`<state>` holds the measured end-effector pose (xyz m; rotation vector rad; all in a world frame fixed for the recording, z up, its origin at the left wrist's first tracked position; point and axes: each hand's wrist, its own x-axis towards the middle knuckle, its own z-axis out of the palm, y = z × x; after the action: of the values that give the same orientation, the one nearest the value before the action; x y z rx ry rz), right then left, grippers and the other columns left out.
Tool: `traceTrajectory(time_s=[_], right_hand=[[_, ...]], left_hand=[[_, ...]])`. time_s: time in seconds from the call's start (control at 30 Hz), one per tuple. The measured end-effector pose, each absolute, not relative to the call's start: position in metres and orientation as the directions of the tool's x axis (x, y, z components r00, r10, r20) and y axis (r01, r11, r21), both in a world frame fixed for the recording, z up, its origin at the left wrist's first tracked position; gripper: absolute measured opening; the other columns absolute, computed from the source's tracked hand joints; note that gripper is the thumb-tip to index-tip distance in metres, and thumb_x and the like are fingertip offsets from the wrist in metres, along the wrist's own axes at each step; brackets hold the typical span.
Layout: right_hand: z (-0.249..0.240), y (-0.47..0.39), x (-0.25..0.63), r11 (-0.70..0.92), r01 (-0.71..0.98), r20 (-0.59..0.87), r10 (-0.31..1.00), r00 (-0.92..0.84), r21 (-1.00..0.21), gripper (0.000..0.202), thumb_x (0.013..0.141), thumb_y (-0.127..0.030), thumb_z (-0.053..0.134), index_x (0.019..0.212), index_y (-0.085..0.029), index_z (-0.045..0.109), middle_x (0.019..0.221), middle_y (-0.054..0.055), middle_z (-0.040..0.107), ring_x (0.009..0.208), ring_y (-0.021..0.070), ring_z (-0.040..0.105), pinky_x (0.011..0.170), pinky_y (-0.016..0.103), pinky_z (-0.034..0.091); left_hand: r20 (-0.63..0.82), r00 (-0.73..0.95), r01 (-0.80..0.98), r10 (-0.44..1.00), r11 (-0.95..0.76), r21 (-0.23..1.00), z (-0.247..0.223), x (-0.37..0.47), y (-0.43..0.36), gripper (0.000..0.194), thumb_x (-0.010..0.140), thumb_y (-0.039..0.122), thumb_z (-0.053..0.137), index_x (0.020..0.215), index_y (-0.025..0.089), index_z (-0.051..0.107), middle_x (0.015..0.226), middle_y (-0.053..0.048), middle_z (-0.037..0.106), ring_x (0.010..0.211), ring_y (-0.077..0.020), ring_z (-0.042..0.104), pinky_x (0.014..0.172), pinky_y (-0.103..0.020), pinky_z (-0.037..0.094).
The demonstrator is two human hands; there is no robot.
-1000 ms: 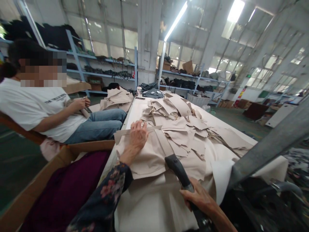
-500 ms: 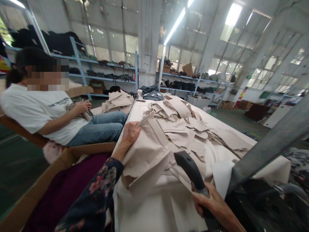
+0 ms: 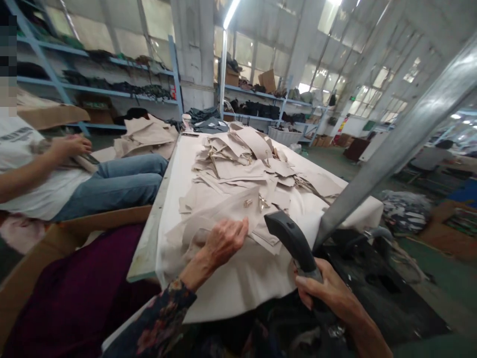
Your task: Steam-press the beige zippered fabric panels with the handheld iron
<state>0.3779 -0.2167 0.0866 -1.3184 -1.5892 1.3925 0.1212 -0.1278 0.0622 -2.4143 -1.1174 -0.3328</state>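
My left hand [image 3: 225,242] is closed, fingers curled, pinching a beige fabric piece [image 3: 208,214] over the near part of the table. The cloth stretches up and left from the fingers, and some of it is blurred. In my right hand [image 3: 326,283] is a black curved vacuum nozzle [image 3: 292,238], held by its grip with the flat mouth pointing up and left. The nozzle's mouth is just right of my left hand, apart from it. Beyond both hands lies a heap of cut beige fabric pieces [image 3: 238,169], with loose thread ends among them.
The table [image 3: 173,184] has a pale cover. A slanted metal post [image 3: 387,144] rises at the right beside a black machine base [image 3: 391,298]. At the left, a cardboard box [image 3: 59,233] holds purple cloth [image 3: 89,278]; a seated co-worker [image 3: 40,169] handles fabric.
My left hand has moved right and nearer to the nozzle, with the fabric drawn along. The view has turned right. My right hand still grips the nozzle.
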Motion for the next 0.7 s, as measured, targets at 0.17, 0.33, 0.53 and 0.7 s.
traceTrajectory(time_s=[0.17,0.33,0.53,0.7], right_hand=[[0.086,-0.246,0.389,-0.094,0.284,-0.169,0.952,-0.254,-0.954,0.022,0.079,-0.034,0.06,0.078,-0.014,0.049,0.049,-0.002,0.053,0.042,0.0094,0.046,0.043,0.02,0.035],[0.086,-0.253,0.381,-0.132,0.265,-0.211,0.932,-0.294,-0.955,0.019,0.077,-0.03,0.06,0.079,-0.014,0.05,0.049,-0.003,0.053,0.041,0.0077,0.044,0.041,0.018,0.033],[0.072,-0.226,0.36,-0.149,0.282,-0.242,0.911,-0.333,-0.948,0.013,0.077,-0.025,0.059,0.078,-0.015,0.05,0.049,-0.004,0.053,0.039,0.0076,0.045,0.04,0.017,0.037],[0.065,-0.199,0.35,-0.132,0.292,-0.228,0.917,-0.327,-0.947,0.016,0.078,-0.027,0.059,0.075,-0.015,0.05,0.048,-0.005,0.053,0.039,0.0075,0.047,0.04,0.017,0.038]], left_hand=[[0.401,0.682,0.726,0.612,-0.631,-0.273,0.036,0.133,-0.132,0.038,0.083,0.004,0.037,0.119,0.008,0.05,0.079,-0.008,0.058,0.073,-0.0198,0.057,0.062,-0.032,0.042],[0.438,0.693,0.711,0.573,-0.643,-0.285,0.02,0.136,-0.131,0.035,0.083,0.003,0.038,0.115,0.007,0.052,0.077,-0.008,0.058,0.071,-0.0202,0.056,0.062,-0.033,0.042],[0.5,0.677,0.715,0.54,-0.645,-0.27,0.006,0.134,-0.132,0.031,0.085,0.005,0.037,0.111,0.008,0.053,0.075,-0.008,0.058,0.07,-0.0194,0.055,0.062,-0.032,0.042],[0.511,0.675,0.709,0.532,-0.66,-0.25,0.001,0.132,-0.132,0.03,0.086,0.006,0.037,0.112,0.008,0.052,0.075,-0.007,0.056,0.07,-0.0196,0.055,0.061,-0.032,0.041]])
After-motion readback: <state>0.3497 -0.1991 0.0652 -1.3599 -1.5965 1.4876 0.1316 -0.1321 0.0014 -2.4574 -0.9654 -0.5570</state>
